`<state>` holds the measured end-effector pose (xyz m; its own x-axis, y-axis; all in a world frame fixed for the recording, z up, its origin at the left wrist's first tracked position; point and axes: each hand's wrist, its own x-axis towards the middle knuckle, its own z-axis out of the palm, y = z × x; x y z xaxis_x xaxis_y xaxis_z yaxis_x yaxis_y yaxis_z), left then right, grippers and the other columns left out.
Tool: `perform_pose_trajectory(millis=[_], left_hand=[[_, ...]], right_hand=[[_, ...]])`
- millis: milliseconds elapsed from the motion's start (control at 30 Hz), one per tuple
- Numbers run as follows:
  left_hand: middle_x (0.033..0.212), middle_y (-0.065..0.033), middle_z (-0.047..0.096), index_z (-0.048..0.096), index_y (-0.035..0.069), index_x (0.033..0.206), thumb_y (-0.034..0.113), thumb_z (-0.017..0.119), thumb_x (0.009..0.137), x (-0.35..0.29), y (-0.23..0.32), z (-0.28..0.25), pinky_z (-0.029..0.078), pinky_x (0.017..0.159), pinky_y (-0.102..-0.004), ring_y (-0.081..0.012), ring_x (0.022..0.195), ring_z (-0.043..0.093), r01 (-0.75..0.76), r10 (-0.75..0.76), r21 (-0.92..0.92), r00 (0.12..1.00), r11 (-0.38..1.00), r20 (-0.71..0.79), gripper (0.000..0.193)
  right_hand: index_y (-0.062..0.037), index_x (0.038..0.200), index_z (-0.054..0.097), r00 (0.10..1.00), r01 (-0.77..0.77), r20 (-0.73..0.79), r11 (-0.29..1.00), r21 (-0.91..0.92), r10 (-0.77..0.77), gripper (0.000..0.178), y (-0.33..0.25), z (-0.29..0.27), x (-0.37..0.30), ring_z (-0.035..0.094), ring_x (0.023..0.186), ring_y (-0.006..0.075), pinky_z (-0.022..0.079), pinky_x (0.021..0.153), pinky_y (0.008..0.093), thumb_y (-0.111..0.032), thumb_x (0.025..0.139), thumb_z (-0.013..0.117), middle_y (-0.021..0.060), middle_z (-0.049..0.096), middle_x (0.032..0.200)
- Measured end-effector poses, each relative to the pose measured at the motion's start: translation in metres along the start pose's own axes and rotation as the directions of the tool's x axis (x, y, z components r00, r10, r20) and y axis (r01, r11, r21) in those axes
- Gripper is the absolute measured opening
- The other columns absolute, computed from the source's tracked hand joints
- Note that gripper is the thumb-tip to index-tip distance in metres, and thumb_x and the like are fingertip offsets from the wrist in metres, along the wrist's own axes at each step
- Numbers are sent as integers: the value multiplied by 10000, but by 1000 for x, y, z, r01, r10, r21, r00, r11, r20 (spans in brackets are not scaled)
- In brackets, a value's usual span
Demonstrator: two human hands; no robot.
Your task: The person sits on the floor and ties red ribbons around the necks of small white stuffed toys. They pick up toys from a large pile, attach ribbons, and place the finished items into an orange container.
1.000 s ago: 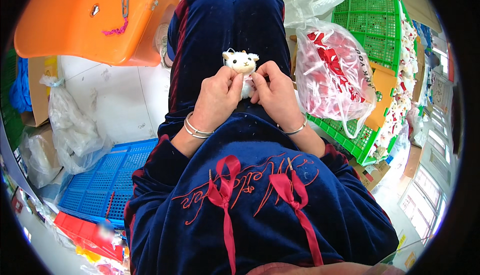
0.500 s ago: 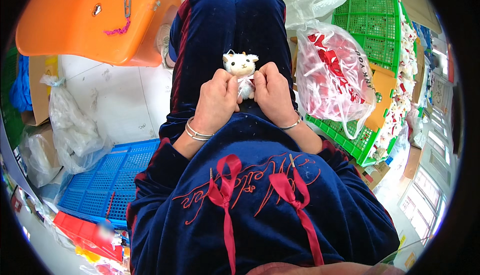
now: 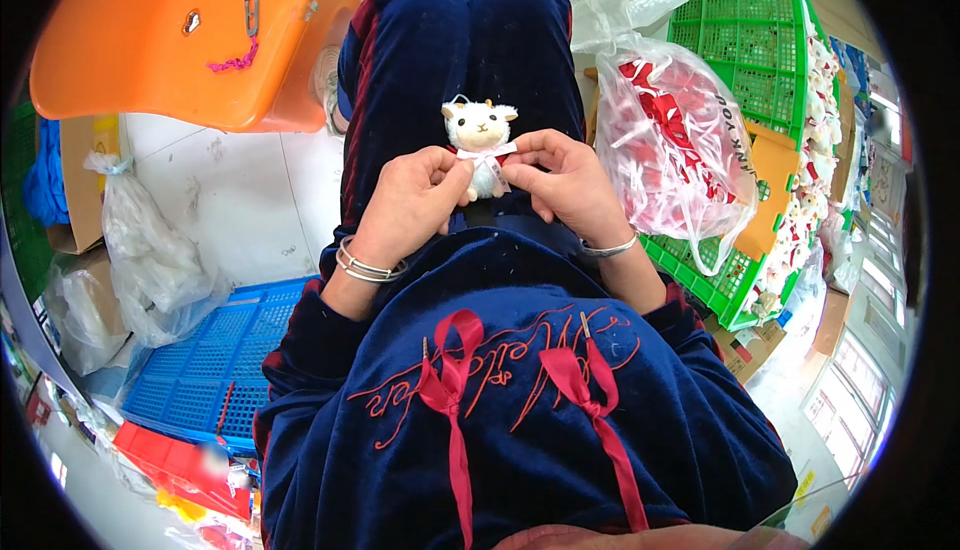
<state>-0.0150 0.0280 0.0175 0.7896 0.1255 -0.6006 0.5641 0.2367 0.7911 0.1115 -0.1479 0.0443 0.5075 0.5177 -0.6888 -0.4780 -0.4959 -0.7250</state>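
Note:
A small white plush goat [image 3: 481,126] with little tan horns and a thin loop on its head sits upright in my lap, facing me. At its neck is a white ribbon bow [image 3: 486,155], with bits of red cloth showing at either side. My left hand [image 3: 412,198] is closed, thumb and bent fingers pinching the toy's left side by the red cloth. From the other side, the thumb and forefinger of my right hand [image 3: 572,185] pinch the toy near the bow's right end. Those fingertips hide exactly what is between them.
On an orange stool [image 3: 170,60] at the upper left lie thread snips [image 3: 252,12] with a pink cord. A clear bag of red pieces [image 3: 670,140] rests against green crates [image 3: 745,50] on the right, beside several plush toys. A blue crate [image 3: 215,360] stands at lower left.
My hands have moved slightly apart and turned, uncovering more of the toy's body and its bow. The right fingers have opened out from a tighter fist into a pinch.

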Motion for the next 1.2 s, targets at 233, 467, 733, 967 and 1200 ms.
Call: perform_pose_trajectory(millis=[233,467,733,967,1200], left_hand=[[753,-20,677,693,-47,972,189,704,956,6,2,-4,422,472,-193,-28,548,559,-139,152,212,987,967,-45,237],[699,-88,672,669,-43,878,309,775,907,20,-6,15,497,580,-274,-122,637,636,-141,213,344,960,929,-184,369],[770,-207,702,657,-65,898,268,738,903,21,-10,20,540,640,-356,-290,696,717,-159,293,478,930,864,-221,342],[730,-132,686,651,-49,938,226,693,954,17,-9,16,504,566,-295,-185,607,663,-219,309,405,935,888,-174,279],[703,-109,687,640,-47,916,170,639,989,6,-3,13,501,552,-283,-140,604,663,-86,107,141,984,986,-142,229]], right_hand=[[35,1110,614,997,66,-43,996,-56,-69,227,7,11,4,626,600,63,465,501,204,-31,910,698,58,684,923],[46,1095,625,987,153,-38,988,-28,-154,191,23,7,14,658,788,71,545,716,214,1,913,660,42,677,927],[49,1134,613,986,165,45,975,-147,-160,189,26,-1,13,623,800,35,525,729,193,3,952,633,17,672,955],[35,1129,615,990,142,19,988,-59,-141,161,24,-1,12,595,746,34,492,665,181,-28,980,613,11,654,923],[36,1052,638,959,275,-50,960,-59,-278,109,28,8,15,573,649,27,463,566,200,-39,973,628,14,656,835]])
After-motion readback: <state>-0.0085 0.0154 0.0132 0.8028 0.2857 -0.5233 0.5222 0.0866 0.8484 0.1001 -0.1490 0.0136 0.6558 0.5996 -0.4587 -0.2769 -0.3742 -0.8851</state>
